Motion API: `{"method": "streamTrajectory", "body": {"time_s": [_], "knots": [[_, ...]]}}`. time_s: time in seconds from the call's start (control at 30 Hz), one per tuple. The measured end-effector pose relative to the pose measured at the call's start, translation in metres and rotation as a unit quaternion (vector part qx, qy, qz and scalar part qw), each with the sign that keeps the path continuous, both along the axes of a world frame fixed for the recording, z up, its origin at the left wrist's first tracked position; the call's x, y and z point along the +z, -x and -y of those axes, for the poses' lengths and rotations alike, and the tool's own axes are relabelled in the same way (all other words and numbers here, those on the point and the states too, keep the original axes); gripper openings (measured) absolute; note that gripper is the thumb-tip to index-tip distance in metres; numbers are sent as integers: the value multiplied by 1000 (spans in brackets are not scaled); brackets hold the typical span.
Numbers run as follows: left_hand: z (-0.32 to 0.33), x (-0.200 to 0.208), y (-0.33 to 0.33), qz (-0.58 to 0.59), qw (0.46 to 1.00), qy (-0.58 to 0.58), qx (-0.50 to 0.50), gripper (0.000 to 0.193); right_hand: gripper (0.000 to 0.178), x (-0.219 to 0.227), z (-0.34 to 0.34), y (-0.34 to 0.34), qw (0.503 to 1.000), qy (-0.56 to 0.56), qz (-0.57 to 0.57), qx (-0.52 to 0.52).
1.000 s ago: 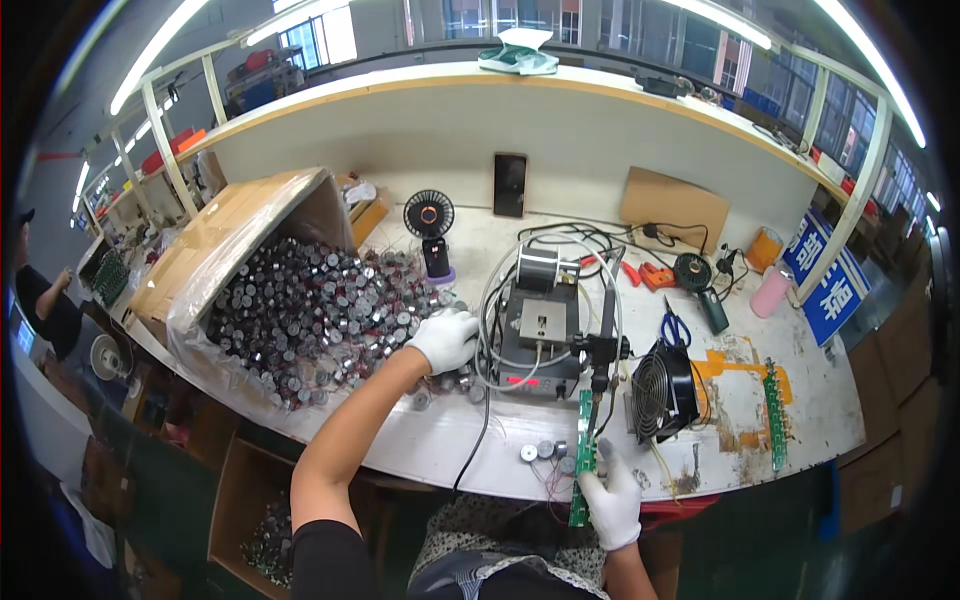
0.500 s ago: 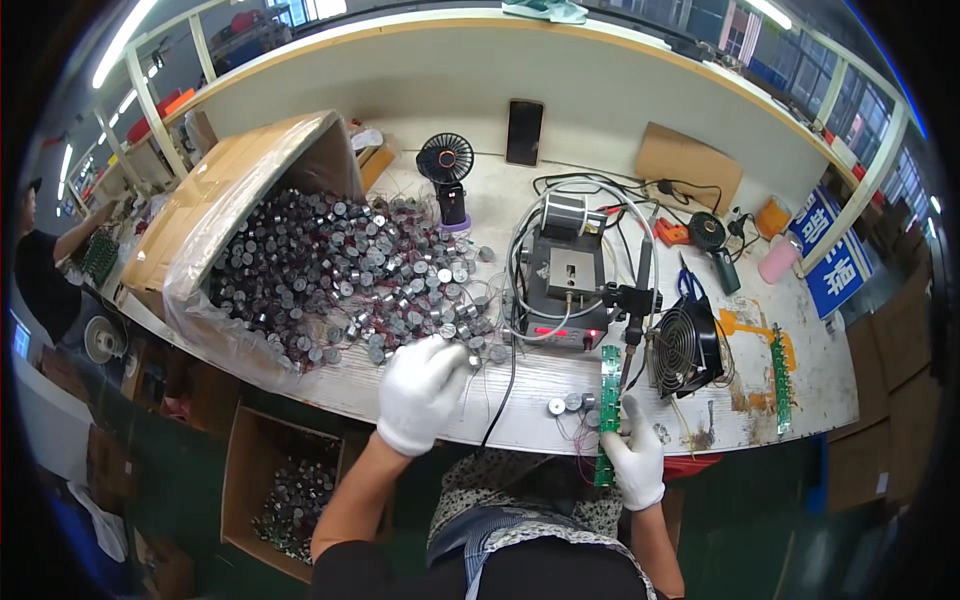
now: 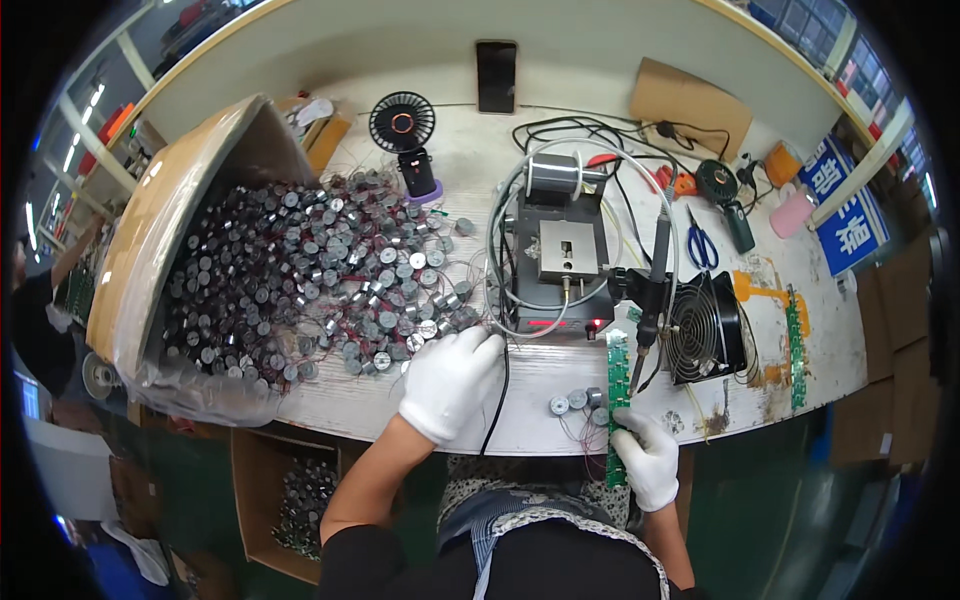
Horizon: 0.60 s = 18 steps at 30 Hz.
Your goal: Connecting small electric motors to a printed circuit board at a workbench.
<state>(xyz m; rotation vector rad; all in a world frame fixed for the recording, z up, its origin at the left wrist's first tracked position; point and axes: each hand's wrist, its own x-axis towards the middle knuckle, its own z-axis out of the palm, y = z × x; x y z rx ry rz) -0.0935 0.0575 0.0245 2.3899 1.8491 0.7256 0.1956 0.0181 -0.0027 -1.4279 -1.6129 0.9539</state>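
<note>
My right hand (image 3: 648, 460), in a white glove, grips a narrow green circuit board strip (image 3: 617, 375) by its lower part, thumb and fingers closed at its edge. The strip points away from me beside the tip of a clamped soldering iron (image 3: 655, 290). Several small round silver motors (image 3: 577, 400) with thin red wires lie just left of the strip. My left hand (image 3: 450, 388), also gloved, is at the right edge of a large heap of such motors (image 3: 330, 270), beside a black cable (image 3: 501, 390). Its fingers are drawn together; whatever is between them is hidden.
A soldering machine (image 3: 565, 250) with a wire spool (image 3: 553, 175) stands mid-table. Right of it are a black fan (image 3: 708, 330), blue-handled scissors (image 3: 702, 246) and another green strip (image 3: 797, 350). The heap spills from a tipped carton (image 3: 125, 280). A small fan (image 3: 403, 125) and phone (image 3: 496, 76) stand behind.
The whole view has shifted a little. My left hand has moved right, toward the soldering machine and the black cable. My right hand keeps its grip on the circuit board strip.
</note>
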Motion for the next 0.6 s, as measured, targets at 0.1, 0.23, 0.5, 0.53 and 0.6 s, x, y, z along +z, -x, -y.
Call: {"method": "streamTrajectory", "body": {"time_s": [0.1,0.23,0.5,0.53,0.6], "knots": [[3,14,-2,-80,997,-4,6,13,24,6,-3,0,998,-41,43,12],[-5,-4,-2,-111,994,-14,22,9,23,11,-5,2,997,-57,48,4],[2,5,9,174,984,-2,36,8,23,7,-4,-1,997,-63,38,19],[7,9,13,240,969,27,61,9,23,6,-3,-2,996,-71,35,33],[16,6,21,381,919,84,55,8,23,5,-4,-4,996,-75,32,41]]}}
